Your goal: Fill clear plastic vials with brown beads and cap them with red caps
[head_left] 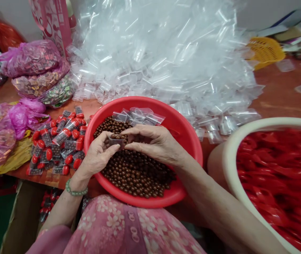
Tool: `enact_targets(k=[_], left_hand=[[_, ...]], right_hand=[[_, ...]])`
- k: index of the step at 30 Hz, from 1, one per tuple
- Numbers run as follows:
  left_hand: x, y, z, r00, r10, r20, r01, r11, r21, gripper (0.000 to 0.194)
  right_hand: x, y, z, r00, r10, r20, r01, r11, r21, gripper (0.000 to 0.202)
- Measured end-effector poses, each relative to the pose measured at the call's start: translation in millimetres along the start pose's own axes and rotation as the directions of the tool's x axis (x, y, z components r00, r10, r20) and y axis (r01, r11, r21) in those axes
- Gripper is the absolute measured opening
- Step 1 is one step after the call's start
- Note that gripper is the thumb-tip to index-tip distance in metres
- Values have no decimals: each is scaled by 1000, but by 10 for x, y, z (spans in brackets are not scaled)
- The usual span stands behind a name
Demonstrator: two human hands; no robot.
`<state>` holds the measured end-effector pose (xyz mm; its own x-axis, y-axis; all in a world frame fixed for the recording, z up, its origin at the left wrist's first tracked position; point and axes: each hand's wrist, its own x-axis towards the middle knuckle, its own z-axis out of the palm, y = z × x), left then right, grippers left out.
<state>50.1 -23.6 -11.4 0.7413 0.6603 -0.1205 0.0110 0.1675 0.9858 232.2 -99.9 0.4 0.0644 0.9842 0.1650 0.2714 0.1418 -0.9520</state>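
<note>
Over the red basin [193, 151], my left hand [99, 153] is closed around a small clear plastic tube [116, 141], with a few brown balls showing in it. My right hand [155, 143] meets the tube's right end, its thumb and fingers pinched round some brown balls at the opening. Below both hands, a heap of shiny brown balls [137, 173] covers much of the basin's floor. Several empty clear tubes [145, 116] lie at the basin's back, behind my right hand.
Filled tubes with red caps [60, 141] are piled left of the basin. A large mound of clear tubes [161, 63] rises behind it. On the right stands a cream tub [230, 158] of red plastic pieces [280, 183]. Pink bags [36, 63] and a yellow basket [267, 51] sit farther back.
</note>
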Motion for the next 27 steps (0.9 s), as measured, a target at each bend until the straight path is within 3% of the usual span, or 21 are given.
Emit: enact_targets(k=[5,12,15,20,22,27], left_hand=[[-72,20,37,999,9,42,-5,996,-92,29],[-39,68,40,999,28,38,-28,1000,13,21],[-49,106,44,997,36,73,-41,996,79,17],[-50,109,74,996,45,82,-51,996,75,17],[-34,78,87,995,9,95,-14,998,54,19],[4,16,103,993,-34,111,42,996,-76,20]], right_hand=[[-154,-26,-135,999,15,-37,-20,989,-145,22],[-489,-37,-521,981,148,-122,-188,870,-456,23],[-610,-44,-570,975,217,-50,-196,732,-652,21],[-682,-14,-448,890,451,64,-95,320,-943,14],[-676,15,-390,870,489,66,-73,261,-963,12],[-668,125,-329,874,484,39,-87,235,-968,16]])
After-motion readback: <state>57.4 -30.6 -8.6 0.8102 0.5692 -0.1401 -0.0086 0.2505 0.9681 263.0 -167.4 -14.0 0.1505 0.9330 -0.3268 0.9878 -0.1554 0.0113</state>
